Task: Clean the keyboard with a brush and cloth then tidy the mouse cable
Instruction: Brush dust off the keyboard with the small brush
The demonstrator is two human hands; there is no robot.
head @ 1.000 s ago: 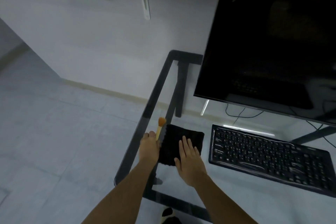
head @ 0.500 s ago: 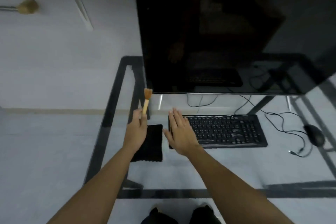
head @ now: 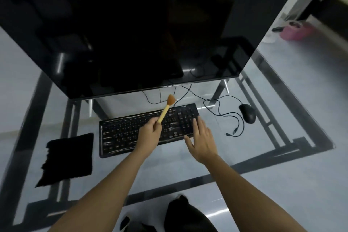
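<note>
A black keyboard (head: 124, 133) lies on the glass desk (head: 263, 149) in front of the monitor. My left hand (head: 149, 133) hovers over the keyboard's middle, gripping a small brush (head: 166, 108) with a yellow handle and orange bristles pointing up and away. My right hand (head: 202, 137) rests open with fingers spread on the keyboard's right end. A black cloth (head: 68, 158) lies flat on the desk, left of the keyboard. The black mouse (head: 247, 113) sits to the right, its cable (head: 224, 114) looping loosely over the glass with the plug end free.
A large dark monitor (head: 131, 30) leans over the back of the desk. Other cables trail behind the keyboard. The black desk frame (head: 293, 100) shows through the glass. A pink object (head: 295, 30) stands on the floor far right.
The view has swung right. My left hand carried the brush from beside the cloth to over the keyboard. My right hand shifted from the keyboard's left end to its right end.
</note>
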